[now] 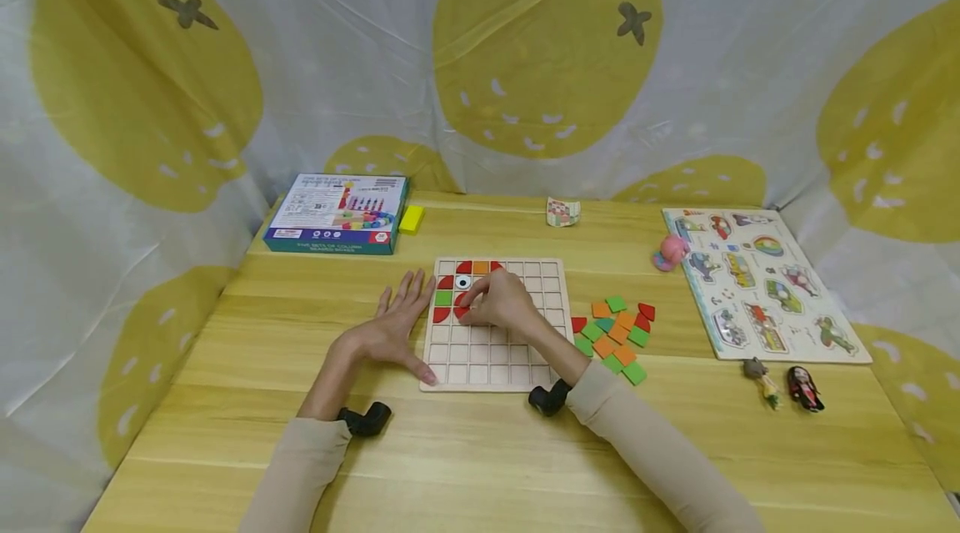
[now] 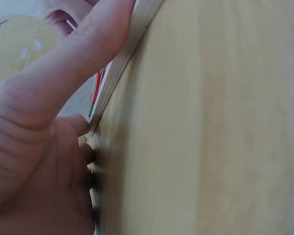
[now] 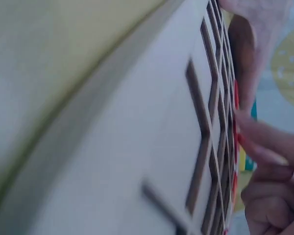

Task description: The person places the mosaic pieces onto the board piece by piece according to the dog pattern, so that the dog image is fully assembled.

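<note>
A wooden grid board [image 1: 453, 352] lies on the table, with red, green and orange tiles and a white eye tile [image 1: 463, 283] in its upper left cells. My left hand [image 1: 390, 326] is spread along the board's left side. Its thumb rests on the near left corner, and the left wrist view shows that thumb [image 2: 100, 36] against the board's edge. Over the filled cells, my right hand [image 1: 501, 301] has thumb and index finger bent together at a red tile [image 1: 461, 299]. In the right wrist view, red shows between those fingertips [image 3: 257, 129], low over the grid.
Loose green, orange and red tiles [image 1: 617, 337] lie right of the board. A boxed set [image 1: 333, 216] and a yellow block [image 1: 412, 219] sit at the back left. A patterned card [image 1: 563, 212], pink toy [image 1: 672, 249], picture puzzle [image 1: 765, 283] and two small figures [image 1: 805, 389] stand farther off.
</note>
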Demonstrator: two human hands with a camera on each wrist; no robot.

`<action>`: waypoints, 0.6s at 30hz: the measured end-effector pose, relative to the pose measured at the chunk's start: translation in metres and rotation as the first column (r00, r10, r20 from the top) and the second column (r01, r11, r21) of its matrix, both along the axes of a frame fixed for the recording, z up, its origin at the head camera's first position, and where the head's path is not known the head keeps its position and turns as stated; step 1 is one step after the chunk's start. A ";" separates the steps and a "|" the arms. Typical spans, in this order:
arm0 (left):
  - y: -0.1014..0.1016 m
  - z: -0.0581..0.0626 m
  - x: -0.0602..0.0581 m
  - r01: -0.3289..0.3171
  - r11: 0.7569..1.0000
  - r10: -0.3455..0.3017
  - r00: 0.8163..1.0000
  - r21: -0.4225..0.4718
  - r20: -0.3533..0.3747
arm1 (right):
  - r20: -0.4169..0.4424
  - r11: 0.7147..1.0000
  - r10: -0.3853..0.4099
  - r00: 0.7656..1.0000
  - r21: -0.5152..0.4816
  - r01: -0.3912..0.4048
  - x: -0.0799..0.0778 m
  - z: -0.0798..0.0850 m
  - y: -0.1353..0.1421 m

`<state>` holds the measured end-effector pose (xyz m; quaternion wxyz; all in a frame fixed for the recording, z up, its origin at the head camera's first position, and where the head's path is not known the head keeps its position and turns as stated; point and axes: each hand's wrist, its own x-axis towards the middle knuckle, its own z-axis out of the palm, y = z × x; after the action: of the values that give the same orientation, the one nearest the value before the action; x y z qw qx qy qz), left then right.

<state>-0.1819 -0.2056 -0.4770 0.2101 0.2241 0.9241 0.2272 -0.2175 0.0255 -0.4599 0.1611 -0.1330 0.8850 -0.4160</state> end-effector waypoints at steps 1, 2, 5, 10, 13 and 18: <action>0.001 0.000 0.000 0.002 1.000 -0.002 1.000 0.000 0.001 | 0.006 1.000 0.009 1.000 -0.003 -0.009 0.000 0.001 0.006; 0.002 0.000 -0.001 0.005 1.000 -0.005 1.000 -0.001 0.001 | 0.010 1.000 0.018 1.000 -0.007 -0.018 0.000 0.002 0.014; 0.004 0.000 -0.001 0.006 1.000 -0.006 1.000 -0.002 0.003 | -0.010 1.000 0.013 1.000 -0.007 -0.013 0.000 0.007 0.052; 0.004 0.002 -0.001 -0.005 1.000 0.005 1.000 -0.002 0.008 | -0.047 0.992 -0.124 0.991 -0.027 0.122 0.006 0.015 0.131; 0.003 0.002 -0.001 -0.011 1.000 0.011 1.000 0.000 0.015 | -0.025 0.990 -0.141 0.990 -0.010 0.140 0.011 0.013 0.165; 0.001 0.002 -0.001 0.001 1.000 -0.001 1.000 0.006 0.007 | 0.023 0.992 -0.129 0.991 0.016 0.128 0.016 0.001 0.191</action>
<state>-0.1826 -0.2042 -0.4749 0.2129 0.2241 0.9227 0.2305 -0.2016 0.2165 -0.4586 0.1455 -0.0697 0.8929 -0.4204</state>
